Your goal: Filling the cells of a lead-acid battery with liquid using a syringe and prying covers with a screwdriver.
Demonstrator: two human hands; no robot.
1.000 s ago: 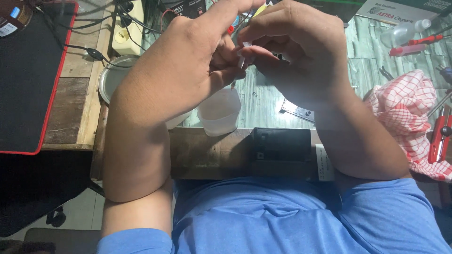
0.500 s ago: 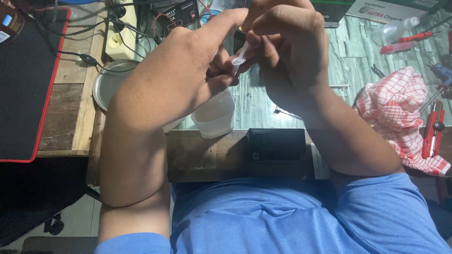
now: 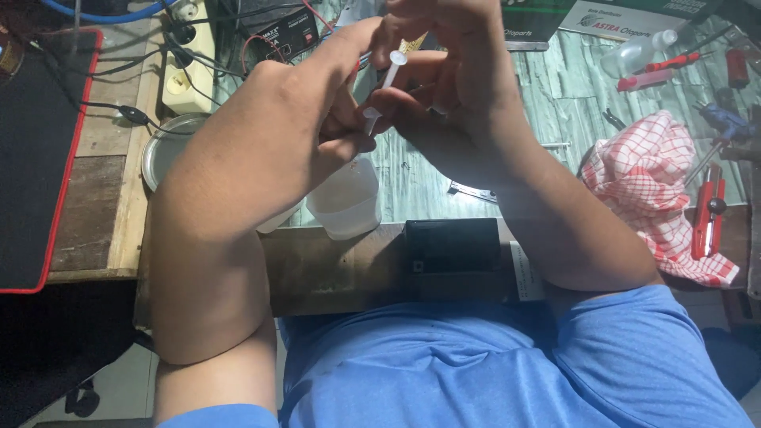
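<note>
My left hand and my right hand meet above the green-topped bench, raised close to the camera. Between them is a small white syringe, tilted, its plunger end up. The fingertips of my left hand pinch its lower end, and my right hand's fingers curl around its upper part. A small yellowish piece shows at my right fingertips; I cannot tell what it is. Under my hands a translucent plastic cup stands on the bench.
A black box sits at the bench's near edge, tweezers just beyond it. To the right are a red-checked cloth and red-handled tools. To the left are a metal dish, a power strip and a red-edged black mat.
Both hands have kept together and shifted up and a little right in view. The syringe now shows more plainly between the fingers.
</note>
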